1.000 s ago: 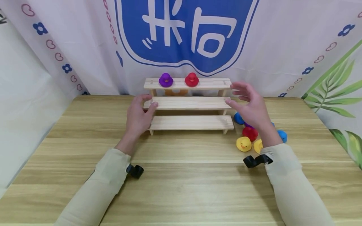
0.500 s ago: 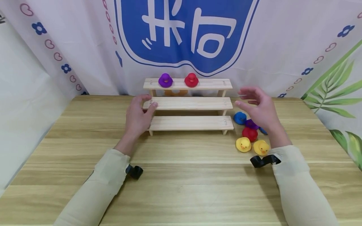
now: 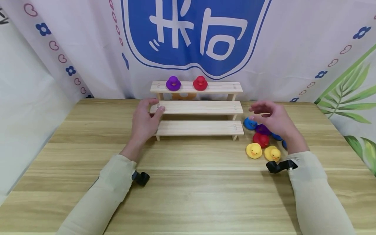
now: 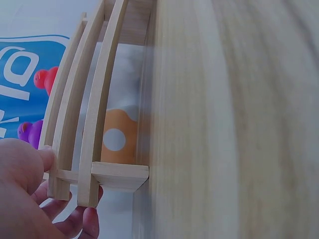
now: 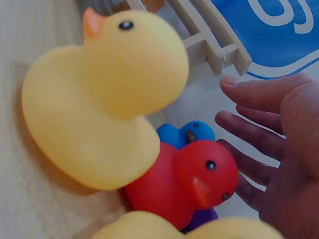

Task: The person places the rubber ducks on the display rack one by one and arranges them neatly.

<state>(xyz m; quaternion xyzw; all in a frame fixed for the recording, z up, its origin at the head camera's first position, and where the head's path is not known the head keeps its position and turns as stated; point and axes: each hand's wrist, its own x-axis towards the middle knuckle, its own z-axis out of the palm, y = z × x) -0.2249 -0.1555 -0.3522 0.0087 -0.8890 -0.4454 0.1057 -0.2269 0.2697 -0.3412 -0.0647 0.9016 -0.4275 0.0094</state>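
A three-step wooden display stand [image 3: 199,107] stands at the back of the table. My left hand [image 3: 145,119] holds its left end; in the left wrist view the thumb [image 4: 46,158] lies on a step and the fingers [image 4: 75,221] curl round the step ends. On the top step sit a purple rubber duck [image 3: 173,84] and a red rubber duck [image 3: 200,83]. My right hand [image 3: 274,119], fingers loosely bent with nothing in them, hovers over loose ducks right of the stand: a blue duck [image 3: 250,123], a purple duck [image 3: 263,129], a red duck [image 3: 260,140] and others partly hidden beneath it.
Two yellow ducks, the left duck [image 3: 254,150] and the right duck [image 3: 272,153], sit at the front of the group. A printed curtain [image 3: 100,58] hangs close behind the stand. The wood-grain table [image 3: 188,195] extends forward.
My right hand has moved away from the stand's right end, rightward and down over the loose ducks. The left hand stays at the stand's left end.
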